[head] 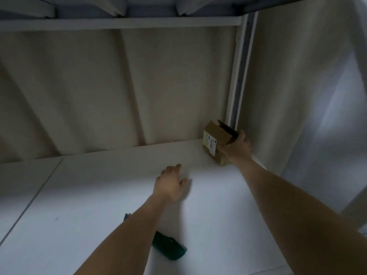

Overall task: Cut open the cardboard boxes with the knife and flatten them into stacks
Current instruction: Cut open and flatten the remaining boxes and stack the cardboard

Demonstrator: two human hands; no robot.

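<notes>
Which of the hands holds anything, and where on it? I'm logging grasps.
The right hand grips the cardboard box by its right side, near the open top. The left hand holds nothing.

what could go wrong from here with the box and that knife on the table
1. The right hand grips the small cardboard box far out at the table's back corner; its flap is open, so it may crumple or slip.
2. The green knife lies partly under the left forearm, so pulling back blind could brush it. Whether its blade is out, I cannot tell.
</notes>
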